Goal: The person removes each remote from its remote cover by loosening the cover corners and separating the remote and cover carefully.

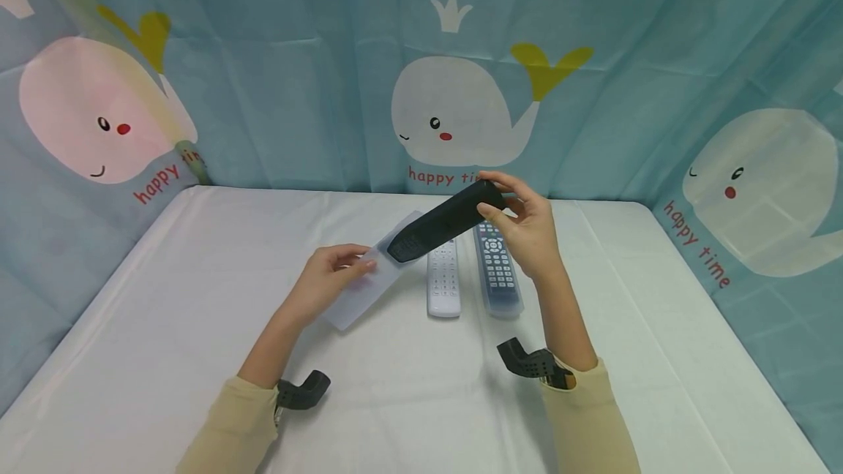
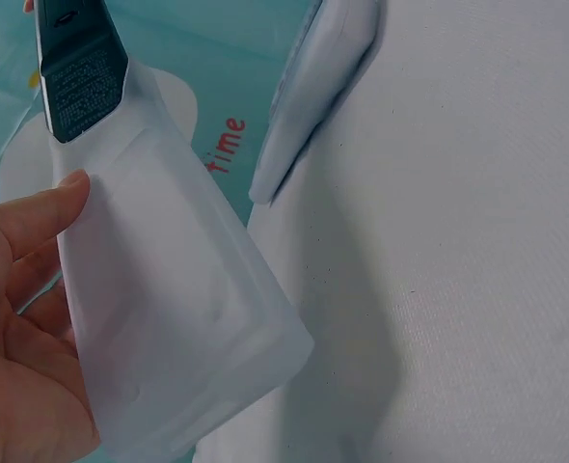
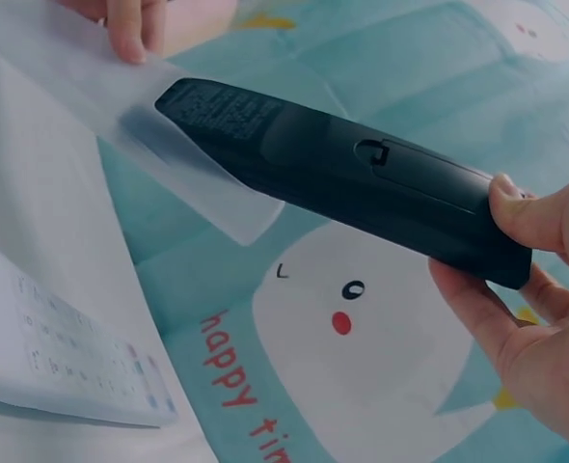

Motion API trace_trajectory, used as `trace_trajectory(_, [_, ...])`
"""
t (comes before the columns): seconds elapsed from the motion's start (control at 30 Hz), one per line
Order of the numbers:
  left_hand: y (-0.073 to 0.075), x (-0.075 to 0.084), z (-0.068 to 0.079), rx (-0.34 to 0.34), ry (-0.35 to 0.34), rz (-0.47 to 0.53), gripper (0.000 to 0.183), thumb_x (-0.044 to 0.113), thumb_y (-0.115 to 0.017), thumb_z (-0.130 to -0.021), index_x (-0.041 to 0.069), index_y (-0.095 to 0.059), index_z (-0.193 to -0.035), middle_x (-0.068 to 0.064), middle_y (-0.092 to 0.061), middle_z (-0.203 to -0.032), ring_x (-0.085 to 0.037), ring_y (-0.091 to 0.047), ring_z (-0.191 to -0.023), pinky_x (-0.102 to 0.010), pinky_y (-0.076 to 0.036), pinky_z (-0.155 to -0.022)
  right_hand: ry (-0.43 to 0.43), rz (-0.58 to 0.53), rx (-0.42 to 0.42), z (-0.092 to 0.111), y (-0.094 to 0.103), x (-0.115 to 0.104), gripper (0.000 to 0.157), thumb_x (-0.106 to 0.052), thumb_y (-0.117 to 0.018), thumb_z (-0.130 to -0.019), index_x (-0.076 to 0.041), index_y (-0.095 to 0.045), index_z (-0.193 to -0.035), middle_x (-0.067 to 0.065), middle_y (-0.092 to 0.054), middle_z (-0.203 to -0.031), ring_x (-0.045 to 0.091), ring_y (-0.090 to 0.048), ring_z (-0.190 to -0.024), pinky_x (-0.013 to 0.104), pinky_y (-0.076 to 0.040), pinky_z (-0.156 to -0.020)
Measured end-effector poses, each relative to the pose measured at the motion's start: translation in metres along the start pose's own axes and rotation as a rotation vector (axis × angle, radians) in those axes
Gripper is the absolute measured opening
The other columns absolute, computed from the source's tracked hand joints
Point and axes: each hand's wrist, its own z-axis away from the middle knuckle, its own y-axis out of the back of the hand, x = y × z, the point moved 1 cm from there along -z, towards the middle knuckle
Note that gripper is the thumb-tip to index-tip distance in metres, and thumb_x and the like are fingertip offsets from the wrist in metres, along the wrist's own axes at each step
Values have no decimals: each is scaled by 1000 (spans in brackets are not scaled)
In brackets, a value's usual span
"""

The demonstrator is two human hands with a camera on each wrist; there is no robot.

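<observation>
My right hand (image 1: 529, 229) grips a black remote control (image 1: 444, 222) by its far end, thumb on the back with the battery cover and fingers beneath. The remote tilts down toward the left, back side up. My left hand (image 1: 329, 276) pinches the edge of a translucent plastic remote cover (image 2: 169, 289) between thumb and fingers. At the mouth of the cover, the remote's labelled end overlaps it, with a darker patch showing through the plastic in the right wrist view. Both are held above the table.
On the white-covered table (image 1: 658, 357) lie a white remote control (image 1: 444, 284) and, to its right, a dark remote control (image 1: 498, 265) in a clear cover. A blue curtain (image 1: 296, 93) printed with whales hangs behind and at both sides.
</observation>
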Motion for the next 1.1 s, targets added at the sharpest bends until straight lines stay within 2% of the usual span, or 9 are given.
trace_trajectory(0.1, [1,1,0,10,-4,18,40,12,-70,-102,-8,-65,-136,-16,-77,-109,-8,-69,-88,-22,-56,-77,-9,6,21,0,1,0,48,10,-70,-96,1,-63,-142,21,-62,-136,30,-67,-108,19,-58,-83])
trace_trajectory(0.27, [3,2,1,17,-2,30,39,11,-69,-103,-8,-65,-136,-17,-77,-110,-6,-70,-86,-21,-57,-77,-63,2,53,0,3,-1,59,6,-73,-96,-6,-56,-152,18,-61,-136,13,-69,-99,19,-60,-83])
trace_trajectory(0.47, [7,1,1,18,-11,51,37,9,-67,-103,-10,-65,-135,-19,-77,-111,-3,-71,-83,-21,-59,-76,-103,-4,53,0,3,-1,47,6,-72,-97,4,-62,-142,19,-61,-137,10,-71,-98,22,-62,-81])
trace_trajectory(0.57, [8,0,1,17,-16,61,36,8,-67,-103,-11,-65,-134,-21,-77,-112,-2,-71,-83,-21,-59,-76,-134,-19,40,0,3,-1,46,5,-71,-98,4,-61,-143,21,-62,-136,6,-72,-96,22,-62,-83])
trace_trajectory(0.7, [10,-1,1,26,-18,75,36,7,-67,-103,-12,-64,-133,-24,-77,-113,-1,-71,-82,-21,-60,-76,-167,-11,9,0,4,-1,48,2,-70,-99,3,-58,-146,28,-63,-133,0,-73,-82,22,-63,-77])
trace_trajectory(0.83, [12,0,1,32,-18,85,34,7,-67,-103,-13,-65,-132,-24,-77,-113,-2,-72,-82,-21,-60,-76,-186,-51,-38,0,5,-1,49,3,-66,-102,2,-52,-149,30,-62,-133,4,-74,-72,23,-63,-73])
trace_trajectory(1.1, [16,-2,1,42,-15,81,33,7,-66,-104,-12,-66,-131,-20,-78,-110,-3,-72,-82,-21,-60,-77,-182,-226,-115,0,3,1,44,5,-60,-104,1,-47,-146,26,-58,-130,17,-78,-79,36,-66,-78])
